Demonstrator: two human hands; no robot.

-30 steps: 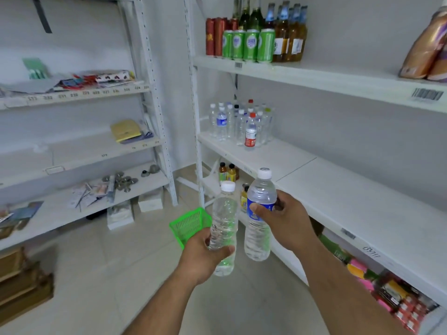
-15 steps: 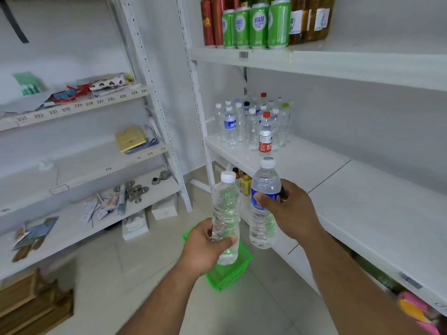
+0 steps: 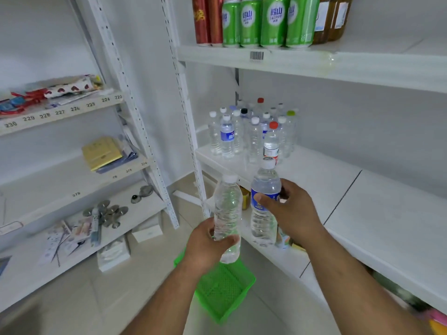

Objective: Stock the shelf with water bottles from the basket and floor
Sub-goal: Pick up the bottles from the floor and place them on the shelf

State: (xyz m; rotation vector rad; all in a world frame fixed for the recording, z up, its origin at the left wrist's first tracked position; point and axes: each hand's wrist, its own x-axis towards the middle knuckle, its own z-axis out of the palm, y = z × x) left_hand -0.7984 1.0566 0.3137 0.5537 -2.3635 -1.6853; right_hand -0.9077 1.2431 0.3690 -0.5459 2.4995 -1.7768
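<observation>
Before the shelf point(image 3: 314, 180), where a cluster of water bottles point(image 3: 254, 134) stands stocked: left hand point(image 3: 208, 245) grasping an unlabelled bottle point(image 3: 227, 209), right hand point(image 3: 292, 213) a blue-labelled bottle point(image 3: 264, 199), both unplaced; green basket point(image 3: 225, 291) apparently emptied.

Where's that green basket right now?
The green basket sits on the floor, low in the middle of the view, below the left hand and its unlabelled bottle.

left hand point(image 3: 205, 243): clear bottle point(image 3: 227, 209), white cap | right hand point(image 3: 294, 211): clear bottle, blue label point(image 3: 264, 201), white cap | below hands: bright green mesh basket point(image 3: 225, 288) | beyond hands: white shelf point(image 3: 338, 189), red-capped bottle point(image 3: 272, 141) | above: green cans point(image 3: 263, 20), red cans point(image 3: 206, 19)
</observation>
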